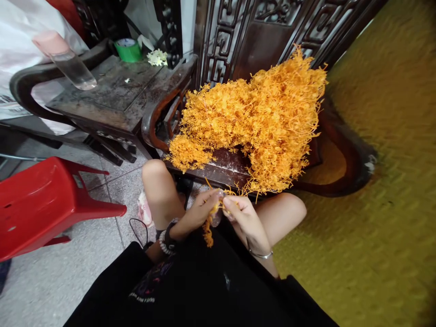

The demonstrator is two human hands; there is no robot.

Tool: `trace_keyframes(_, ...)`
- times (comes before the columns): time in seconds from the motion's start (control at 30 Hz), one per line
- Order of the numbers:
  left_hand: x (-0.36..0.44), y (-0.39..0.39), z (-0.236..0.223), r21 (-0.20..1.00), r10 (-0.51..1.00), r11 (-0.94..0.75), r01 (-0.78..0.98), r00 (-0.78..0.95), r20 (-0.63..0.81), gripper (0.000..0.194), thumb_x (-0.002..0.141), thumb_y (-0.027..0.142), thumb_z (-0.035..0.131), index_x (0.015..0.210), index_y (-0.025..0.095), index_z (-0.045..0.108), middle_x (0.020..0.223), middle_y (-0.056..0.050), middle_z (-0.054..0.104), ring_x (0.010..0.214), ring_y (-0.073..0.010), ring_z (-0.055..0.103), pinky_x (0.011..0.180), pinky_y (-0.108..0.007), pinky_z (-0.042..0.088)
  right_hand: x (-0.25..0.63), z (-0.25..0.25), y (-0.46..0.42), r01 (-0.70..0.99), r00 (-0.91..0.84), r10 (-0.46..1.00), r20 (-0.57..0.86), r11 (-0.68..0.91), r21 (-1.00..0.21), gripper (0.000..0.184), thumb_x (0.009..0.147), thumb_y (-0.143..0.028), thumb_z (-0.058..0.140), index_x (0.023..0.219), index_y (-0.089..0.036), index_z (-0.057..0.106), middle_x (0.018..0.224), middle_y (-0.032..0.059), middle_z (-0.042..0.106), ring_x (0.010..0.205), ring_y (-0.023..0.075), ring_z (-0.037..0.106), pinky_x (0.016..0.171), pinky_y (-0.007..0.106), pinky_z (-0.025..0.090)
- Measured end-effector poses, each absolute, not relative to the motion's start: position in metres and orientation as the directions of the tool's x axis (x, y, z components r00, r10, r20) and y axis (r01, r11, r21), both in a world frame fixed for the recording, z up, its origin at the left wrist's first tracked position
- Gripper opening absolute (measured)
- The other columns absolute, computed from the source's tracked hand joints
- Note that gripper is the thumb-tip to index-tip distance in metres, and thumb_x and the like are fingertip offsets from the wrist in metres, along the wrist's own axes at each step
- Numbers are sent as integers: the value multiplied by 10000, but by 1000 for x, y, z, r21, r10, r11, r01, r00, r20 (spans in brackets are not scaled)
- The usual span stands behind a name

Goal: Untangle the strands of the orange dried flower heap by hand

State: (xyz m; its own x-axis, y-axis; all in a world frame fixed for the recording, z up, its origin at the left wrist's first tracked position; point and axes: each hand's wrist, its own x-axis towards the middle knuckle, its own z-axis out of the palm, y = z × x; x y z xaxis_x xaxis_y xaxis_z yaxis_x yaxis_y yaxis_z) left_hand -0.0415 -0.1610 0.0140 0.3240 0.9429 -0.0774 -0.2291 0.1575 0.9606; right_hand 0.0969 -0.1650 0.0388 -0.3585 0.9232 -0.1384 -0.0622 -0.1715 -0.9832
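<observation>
Trainee: Status of both hands?

Instructor: Left hand point(200, 210), lower centre of the frame: fingers drawn together, gripping a short, frizzy orange strand point(208, 234). Right hand point(245, 219), just beside it: thumb and fingers pinched narrow on the same strand. The lower end hangs free below the left fingers, over the black shirt point(190, 281). A small translucent item point(216, 219) shows between the hands; its type cannot be told.

Trainee: Location of the other material?

Instructor: A large, loose heap of fine orange strands point(259, 118) occupies the dark carved wooden seat point(231, 161), centre to upper right of the frame. A smaller orange clump point(189, 153) adjoins it at the seat's left front edge. A few loose strands trail from the heap towards the right hand.

Trainee: Extent of work?

Instructor: By judgement, handling is under way on one short piece, which is not released. Whether the heap and clump are finished or unworked cannot be told, so the amount left is undetermined.

Trainee: Items at upper left?

Instructor: A clear bottle with a pink cap point(73, 70) and a green roll of tape point(128, 50), both apart from the hands.
</observation>
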Motion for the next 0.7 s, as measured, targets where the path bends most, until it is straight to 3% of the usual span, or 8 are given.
trace_keyframes(0.1,-41,-161,17,842,833,393,-369,531,-156,411,815,548,529,663,174,452,474,80,331,408,-59,261,425,-200,252,100,32,-165,-331,-494,856,-151,-346,-878,505,825,-506,577,497,-188,360,389,-98,248,351,39,191,365,194,198)
trace_keyframes(0.2,-41,-158,26,788,801,491,-372,549,-240,398,820,511,528,589,204,424,440,100,254,366,-67,188,348,-209,198,99,24,-166,-472,-550,823,-143,-447,-760,515,806,-486,614,488,-193,335,353,-115,210,306,29,135,316,173,153)
trace_keyframes(0.3,-42,-151,34,769,791,556,-315,485,-374,420,918,395,359,522,257,371,436,93,191,353,-102,140,294,-255,136,95,18,-163,-656,-440,897,-40,-352,-668,606,804,-575,560,457,-205,229,335,-121,109,275,30,70,269,167,111)
trace_keyframes(0.37,-41,-148,36,704,755,605,-372,548,-360,434,944,352,305,522,251,330,433,91,186,340,-96,120,295,-248,118,93,17,-161,-720,-329,944,13,-242,-651,617,819,-590,528,454,-205,212,344,-117,100,279,35,58,263,168,110)
trace_keyframes(0.43,-39,-148,34,630,764,603,-489,582,-279,420,933,383,378,553,215,318,432,97,206,335,-66,118,319,-207,124,93,19,-161,-680,-288,957,37,-177,-711,574,835,-548,536,450,-203,289,353,-103,178,293,42,114,281,177,145)
trace_keyframes(0.53,-35,-151,25,728,933,352,-588,278,-227,386,855,453,539,624,185,383,464,91,289,373,-46,210,372,-177,179,94,26,-162,-475,-294,955,28,-121,-871,421,856,-476,548,553,-183,524,382,-63,384,326,52,232,331,199,175)
trace_keyframes(0.63,-33,-154,15,916,987,70,-395,-105,-121,372,851,467,544,654,177,420,530,67,355,460,-57,308,443,-187,250,96,31,-163,-204,-296,952,-73,-138,-969,267,881,-404,537,819,-164,636,558,-7,588,381,55,299,375,209,191)
trace_keyframes(0.7,-33,-153,11,972,974,-32,-231,-224,-21,381,873,460,509,638,178,406,550,60,351,497,-66,323,480,-201,273,96,31,-162,-68,-269,958,-100,-122,-990,230,888,-386,530,907,-180,630,662,0,603,447,69,363,412,211,249)
